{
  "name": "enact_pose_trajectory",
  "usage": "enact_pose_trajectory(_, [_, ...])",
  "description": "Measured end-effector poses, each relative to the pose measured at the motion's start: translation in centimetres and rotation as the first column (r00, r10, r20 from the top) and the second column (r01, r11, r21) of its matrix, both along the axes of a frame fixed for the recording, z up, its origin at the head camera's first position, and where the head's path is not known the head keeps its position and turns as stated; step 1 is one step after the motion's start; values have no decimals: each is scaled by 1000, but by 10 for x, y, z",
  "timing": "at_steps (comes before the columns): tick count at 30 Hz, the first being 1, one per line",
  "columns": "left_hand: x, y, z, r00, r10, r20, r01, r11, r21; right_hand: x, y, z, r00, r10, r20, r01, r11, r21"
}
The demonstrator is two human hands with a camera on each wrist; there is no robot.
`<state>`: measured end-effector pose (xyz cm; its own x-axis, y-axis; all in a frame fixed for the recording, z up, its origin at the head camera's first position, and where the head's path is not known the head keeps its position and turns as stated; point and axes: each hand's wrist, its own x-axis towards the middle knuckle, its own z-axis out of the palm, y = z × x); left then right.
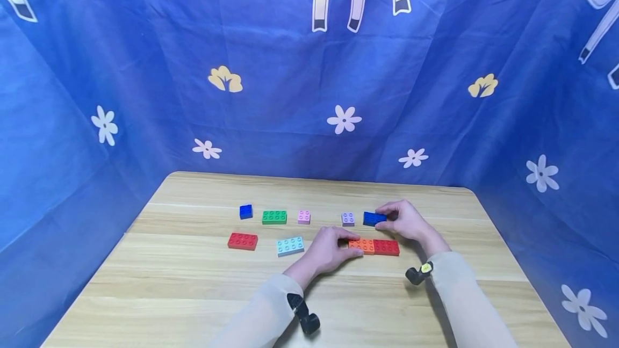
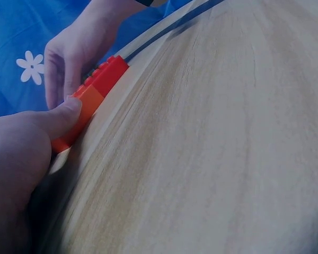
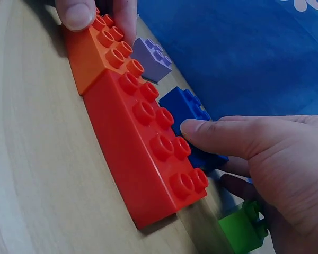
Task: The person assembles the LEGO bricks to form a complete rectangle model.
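My left hand (image 1: 329,251) pinches an orange building block (image 1: 364,244) between thumb and fingers. A red block (image 1: 387,248) lies end to end with the orange one, touching it. Just behind them, my right hand (image 1: 408,221) grips a dark blue block (image 1: 374,219), thumb on its near side. In the right wrist view a green block (image 3: 243,230) shows below the right hand's fingers; whether they touch it I cannot tell, and the head view hides it. A lavender block (image 1: 347,219) stands left of the dark blue one.
Further left on the wooden table (image 1: 169,283) lie a pink block (image 1: 303,217), a green block (image 1: 274,217), a small blue block (image 1: 245,211), a red block (image 1: 243,241) and a light blue block (image 1: 290,246). A blue patterned cloth (image 1: 280,117) hangs behind and at both sides.
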<state>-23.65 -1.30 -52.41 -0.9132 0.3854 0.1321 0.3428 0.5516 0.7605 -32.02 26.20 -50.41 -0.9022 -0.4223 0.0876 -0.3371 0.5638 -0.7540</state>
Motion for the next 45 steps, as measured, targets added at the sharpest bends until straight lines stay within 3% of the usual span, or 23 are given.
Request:
enact_pose_trajectory(10, [0, 1, 1, 1000, -6, 3, 6, 1000, 4, 5, 0, 10, 1000, -5, 0, 5, 1000, -7])
enact_pose_trajectory(25, [0, -1, 2, 1000, -5, 11, 4, 1000, 12, 13, 4, 22, 997, 53, -60, -57, 996, -61])
enact_pose_trajectory(39, [-1, -2, 0, 1000, -8, -16, 8, 1000, -2, 33, 3, 30, 994, 69, -89, -73, 996, -45])
enact_pose_trajectory(45, [-1, -1, 0, 1000, -9, -16, 9, 1000, 12, 42, 2, 28, 997, 66, -38, -68, 996, -65])
